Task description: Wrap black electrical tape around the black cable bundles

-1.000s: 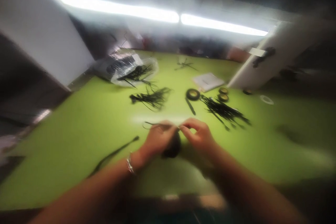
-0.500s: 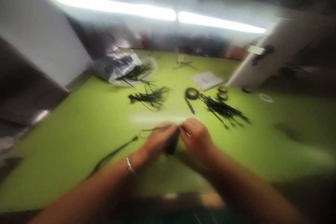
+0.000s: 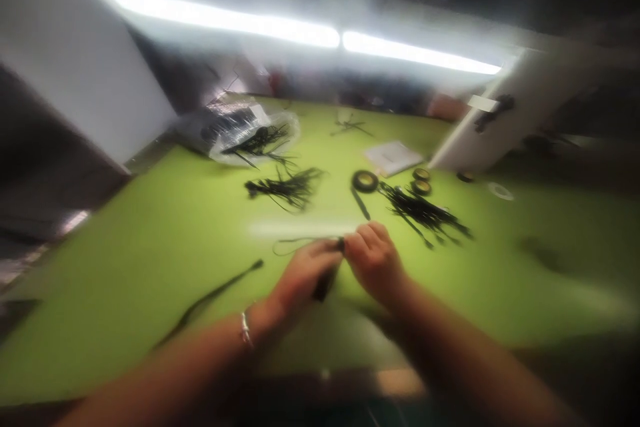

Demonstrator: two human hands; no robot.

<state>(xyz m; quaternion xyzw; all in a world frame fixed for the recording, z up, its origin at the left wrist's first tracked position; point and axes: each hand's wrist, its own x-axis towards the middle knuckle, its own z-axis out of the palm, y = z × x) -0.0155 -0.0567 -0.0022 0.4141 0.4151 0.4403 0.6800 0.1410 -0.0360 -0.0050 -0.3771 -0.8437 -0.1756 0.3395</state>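
My left hand (image 3: 306, 275), with a bracelet at the wrist, is closed around a thin black cable (image 3: 286, 241), whose loop sticks out on its left. A dark flat piece (image 3: 324, 285) shows beneath that palm, too blurred to name. Between the fingertips of both hands is a small black lump (image 3: 341, 244), which may belong to the cable. My right hand (image 3: 375, 257) is curled shut against this lump, and whatever is inside its fingers stays hidden. Another black cable (image 3: 220, 291) with a connector end lies left of my hands, partly behind my left forearm.
On the green table (image 3: 150, 240) lie two black cable bundles, one in the middle (image 3: 285, 188) and one at right (image 3: 425, 208). A roll of black tape (image 3: 365, 181), smaller rolls (image 3: 421, 185), a white packet (image 3: 393, 158) and a plastic bag of cables (image 3: 240, 130) sit farther back.
My hands have come slightly apart at the fingertips, so the black lump shows between them. The dark piece under my left hand has shifted a little.
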